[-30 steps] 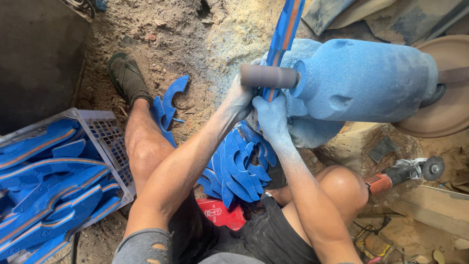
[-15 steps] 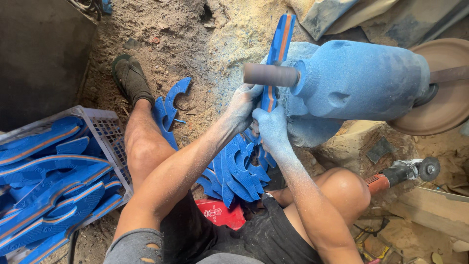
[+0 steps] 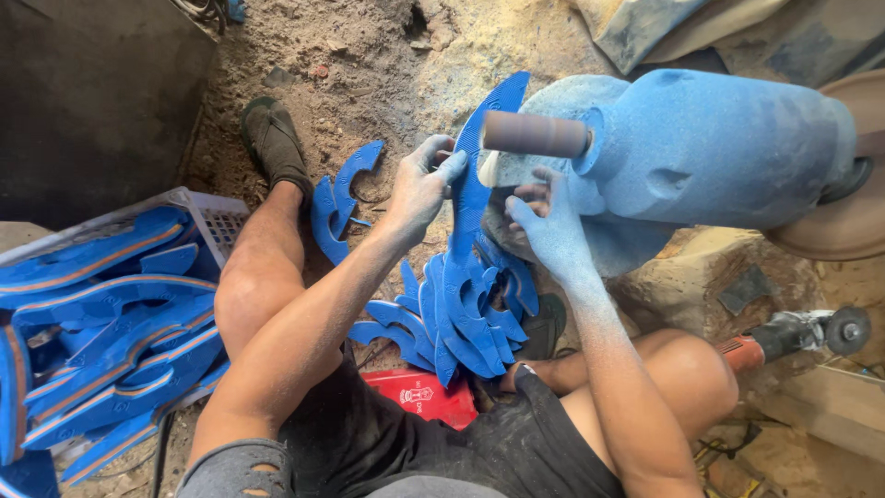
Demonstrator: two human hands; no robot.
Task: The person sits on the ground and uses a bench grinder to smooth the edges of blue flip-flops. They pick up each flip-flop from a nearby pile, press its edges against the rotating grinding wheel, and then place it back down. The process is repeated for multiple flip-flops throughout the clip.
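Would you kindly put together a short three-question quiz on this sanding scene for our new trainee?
1. True or false: both hands hold the blue sole piece against the sanding drum.
2. Where do the finished-looking blue soles lie stacked? A) in the white crate on the person's left; B) on the motor housing; C) on the right knee.
3. Fill in: an angle grinder with an orange body lies on the person's ____ side.

Key
1. True: the left hand and the right hand both grip it.
2. A
3. right
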